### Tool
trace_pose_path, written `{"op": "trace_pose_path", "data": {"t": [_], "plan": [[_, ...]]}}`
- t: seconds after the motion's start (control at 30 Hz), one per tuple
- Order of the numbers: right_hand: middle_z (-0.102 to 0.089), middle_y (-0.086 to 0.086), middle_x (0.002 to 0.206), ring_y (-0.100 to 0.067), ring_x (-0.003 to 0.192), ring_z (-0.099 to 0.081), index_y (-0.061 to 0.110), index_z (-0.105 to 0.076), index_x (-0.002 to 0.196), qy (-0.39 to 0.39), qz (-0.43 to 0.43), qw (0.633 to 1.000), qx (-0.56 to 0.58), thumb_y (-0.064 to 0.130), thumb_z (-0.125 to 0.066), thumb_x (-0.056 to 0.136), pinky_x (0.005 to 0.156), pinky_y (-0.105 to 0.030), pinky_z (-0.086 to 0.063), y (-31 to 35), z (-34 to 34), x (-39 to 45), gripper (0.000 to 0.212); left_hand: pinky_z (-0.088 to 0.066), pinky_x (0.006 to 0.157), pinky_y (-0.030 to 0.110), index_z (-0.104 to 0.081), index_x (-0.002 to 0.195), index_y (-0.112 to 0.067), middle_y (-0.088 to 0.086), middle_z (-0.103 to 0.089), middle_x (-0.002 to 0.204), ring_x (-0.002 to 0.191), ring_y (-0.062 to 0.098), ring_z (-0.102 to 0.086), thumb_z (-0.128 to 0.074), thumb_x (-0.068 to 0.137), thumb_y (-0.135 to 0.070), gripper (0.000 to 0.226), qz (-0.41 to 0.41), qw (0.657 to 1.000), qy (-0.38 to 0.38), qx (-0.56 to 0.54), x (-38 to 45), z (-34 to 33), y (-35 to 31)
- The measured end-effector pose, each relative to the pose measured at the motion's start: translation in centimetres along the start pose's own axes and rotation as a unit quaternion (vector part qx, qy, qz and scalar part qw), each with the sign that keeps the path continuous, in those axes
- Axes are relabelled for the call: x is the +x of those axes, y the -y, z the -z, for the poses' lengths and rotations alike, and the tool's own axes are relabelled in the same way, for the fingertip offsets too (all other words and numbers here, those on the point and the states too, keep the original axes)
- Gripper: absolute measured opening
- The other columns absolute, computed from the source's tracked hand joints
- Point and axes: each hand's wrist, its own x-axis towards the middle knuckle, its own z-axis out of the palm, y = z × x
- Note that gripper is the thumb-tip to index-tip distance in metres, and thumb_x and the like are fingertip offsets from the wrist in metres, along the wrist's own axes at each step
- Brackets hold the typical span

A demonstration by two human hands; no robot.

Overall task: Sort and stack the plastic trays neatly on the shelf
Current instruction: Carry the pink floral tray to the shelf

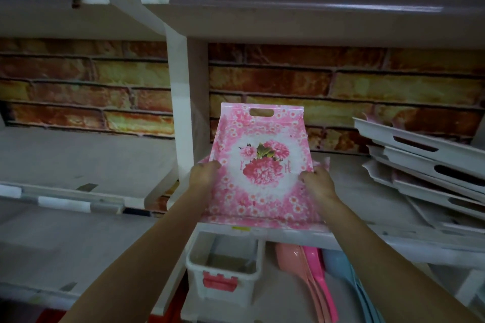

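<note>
While both hands grip its sides, pink floral tray [262, 165] overhangs shelf [367, 191].

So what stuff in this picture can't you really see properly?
- Fingers of the left hand and right hand: tucked behind the pink floral tray, head view.
- Pile of white trays: cut off by the right edge, so no count.
- Pink and blue plastic items below: the shelf hides their tops.
- White box: too dim to see what's inside.
</note>
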Motion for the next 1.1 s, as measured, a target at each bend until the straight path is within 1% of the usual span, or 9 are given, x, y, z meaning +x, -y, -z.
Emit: {"op": "trace_pose_path", "data": {"t": [0.13,0.23,0.37,0.5,0.57,0.67,0.8,0.93,1.1], "plan": [[-0.061,-0.006,0.084,-0.018,0.065,-0.056,0.004,-0.055,0.122,-0.024,-0.002,1.0,0.0,0.01,-0.046,0.082,0.053,-0.024,-0.039,0.5,-1.1,1.9,0.041,-0.045,0.078,0.033,-0.055,0.118,0.003,0.012,-0.056,0.09,0.081,0.027,-0.056,-0.053,0.091,-0.015,0.032,0.001,1.0,0.015,0.019,2.8,-0.7,-0.9],[-0.066,-0.012,0.107,-0.027,0.087,-0.065,0.008,-0.058,0.117,-0.05,-0.007,0.999,-0.003,0.017,-0.046,0.076,0.071,-0.034,-0.054,0.3,-1.9,3.5,0.044,-0.046,0.079,0.036,-0.055,0.119,0.002,0.012,-0.056,0.094,0.089,0.03,-0.056,-0.054,0.088,-0.019,0.038,0.003,0.998,0.03,0.056,5.1,-0.9,-1.2],[-0.046,-0.003,0.111,-0.028,0.096,-0.062,0.001,-0.052,0.127,-0.073,-0.019,0.997,-0.016,0.008,-0.044,0.086,0.085,-0.036,-0.053,0.5,-2.6,4.3,0.042,-0.049,0.097,0.047,-0.056,0.109,-0.002,0.015,-0.059,0.107,0.103,0.035,-0.06,-0.057,0.085,-0.025,0.033,0.013,0.995,0.053,0.083,7.7,-1.4,-1.3],[-0.045,-0.012,0.14,-0.029,0.112,-0.058,-0.002,-0.05,0.13,-0.098,-0.026,0.994,-0.031,0.008,-0.044,0.09,0.085,-0.029,-0.047,0.6,-2.8,5.0,0.042,-0.053,0.082,0.035,-0.058,0.102,-0.003,0.009,-0.059,0.086,0.086,0.028,-0.061,-0.057,0.086,-0.023,0.026,0.012,0.993,0.077,0.091,9.2,-2.2,-1.4],[-0.051,-0.012,0.125,-0.031,0.108,-0.059,-0.003,-0.05,0.129,-0.106,-0.034,0.993,-0.046,0.008,-0.045,0.09,0.078,-0.027,-0.043,0.7,-2.8,6.1,0.041,-0.049,0.083,0.033,-0.061,0.101,-0.005,0.01,-0.06,0.089,0.086,0.028,-0.059,-0.058,0.083,-0.028,0.03,0.014,0.991,0.081,0.104,9.9,-2.7,-1.4],[-0.055,-0.007,0.083,-0.024,0.072,-0.057,-0.004,-0.055,0.12,-0.087,-0.035,0.994,-0.049,0.006,-0.043,0.088,0.06,-0.026,-0.044,0.7,-2.8,8.2,0.035,-0.043,0.076,0.032,-0.058,0.098,-0.004,0.01,-0.056,0.085,0.08,0.026,-0.056,-0.055,0.088,-0.022,0.02,0.013,0.991,0.092,0.101,10.5,-3.5,-1.8],[-0.063,-0.018,0.091,-0.03,0.08,-0.061,-0.005,-0.06,0.109,-0.061,-0.036,0.995,-0.075,0.006,-0.044,0.089,0.068,-0.035,-0.049,0.7,-2.4,10.6,0.028,-0.043,0.065,0.032,-0.056,0.11,0.0,0.01,-0.054,0.08,0.068,0.023,-0.053,-0.053,0.091,-0.014,0.024,0.022,0.986,0.104,0.131,11.6,-4.7,-2.1],[-0.056,-0.01,0.097,-0.022,0.09,-0.052,0.01,-0.053,0.095,-0.008,-0.027,0.994,-0.103,0.01,-0.05,0.092,0.079,-0.029,-0.044,1.0,-2.0,12.1,0.004,-0.051,0.087,0.039,-0.055,0.12,0.004,0.018,-0.06,0.11,0.097,0.035,-0.06,-0.057,0.087,-0.012,0.037,0.032,0.978,0.109,0.177,12.9,-5.0,-2.2],[-0.051,-0.007,0.072,-0.025,0.083,-0.052,0.007,-0.052,0.073,0.01,-0.026,0.988,-0.153,0.009,-0.051,0.091,0.074,-0.03,-0.041,0.7,-2.3,13.5,0.018,-0.05,0.094,0.048,-0.059,0.083,-0.005,0.024,-0.062,0.113,0.11,0.042,-0.059,-0.057,0.085,-0.012,0.008,0.032,0.974,0.11,0.194,14.0,-4.9,-2.0]]}}
